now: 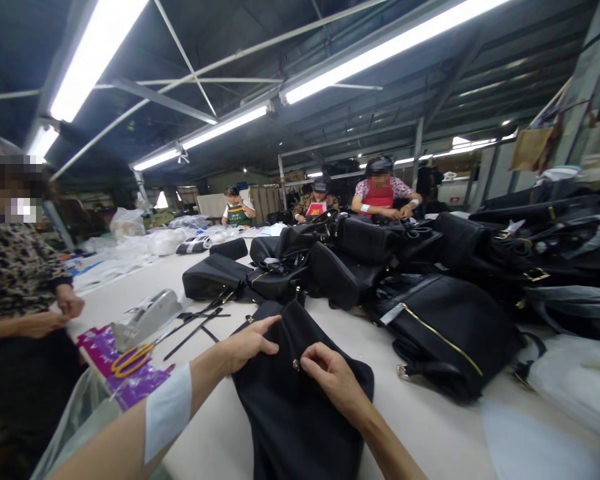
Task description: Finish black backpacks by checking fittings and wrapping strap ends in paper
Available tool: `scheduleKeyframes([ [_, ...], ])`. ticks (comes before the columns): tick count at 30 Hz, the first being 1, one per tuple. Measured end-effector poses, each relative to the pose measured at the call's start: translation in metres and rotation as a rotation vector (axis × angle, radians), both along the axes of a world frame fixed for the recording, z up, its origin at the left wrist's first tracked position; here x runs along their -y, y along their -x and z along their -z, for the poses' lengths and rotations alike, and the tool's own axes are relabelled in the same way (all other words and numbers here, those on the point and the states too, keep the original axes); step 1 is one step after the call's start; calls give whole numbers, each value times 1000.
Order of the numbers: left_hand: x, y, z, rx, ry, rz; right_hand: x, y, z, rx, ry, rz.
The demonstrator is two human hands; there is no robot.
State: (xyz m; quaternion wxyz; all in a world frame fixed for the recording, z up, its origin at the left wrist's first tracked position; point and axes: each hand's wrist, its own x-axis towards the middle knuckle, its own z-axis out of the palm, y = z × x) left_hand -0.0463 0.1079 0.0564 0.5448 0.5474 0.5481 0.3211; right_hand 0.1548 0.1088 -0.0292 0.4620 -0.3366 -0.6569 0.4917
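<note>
From the wearer's head, the camera looks forward and down, close over the bag [293, 413]; the far workers [380, 195] seem blurred.

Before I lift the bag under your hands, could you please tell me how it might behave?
The bag will probably sag, as its material bends in soft folds by the left hand. It seems unlikely to roll, since it lies broadly on the table. Its weight is hard to judge, as its inside is hidden.
</note>
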Motion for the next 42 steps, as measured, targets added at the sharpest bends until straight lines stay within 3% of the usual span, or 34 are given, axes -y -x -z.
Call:
scheduleKeyframes([
  [7,3,0,0,3,-9,-55,8,8,-4,43,-117,42],
  [11,3,3,1,26,-42,-44,23,11,-24,41,-204,70],
  [14,4,6,1,51,-62,-23,33,5,-46,-119,-119,-236],
  [16,6,9,-1,60,-62,-10,36,-3,-55,-255,31,-557],
  [18,8,10,-4,61,-51,2,35,-11,-57,-255,176,-730],
  [23,15,19,-26,15,-45,27,33,-12,-46,-73,337,-713],
  [28,27,48,-54,-102,-68,31,44,-12,-52,-108,426,-932],
  [31,31,65,-58,-117,-51,6,55,-10,-60,53,282,-757],
  [35,29,68,-51,-20,-17,-108,70,18,-51,615,-372,-358],
  [37,26,60,-47,67,0,-156,73,30,-41,825,-596,-85],
  [40,22,46,-45,201,9,-194,66,23,-37,880,-729,272],
  [42,21,36,-45,271,5,-200,53,3,-42,871,-734,376],
])
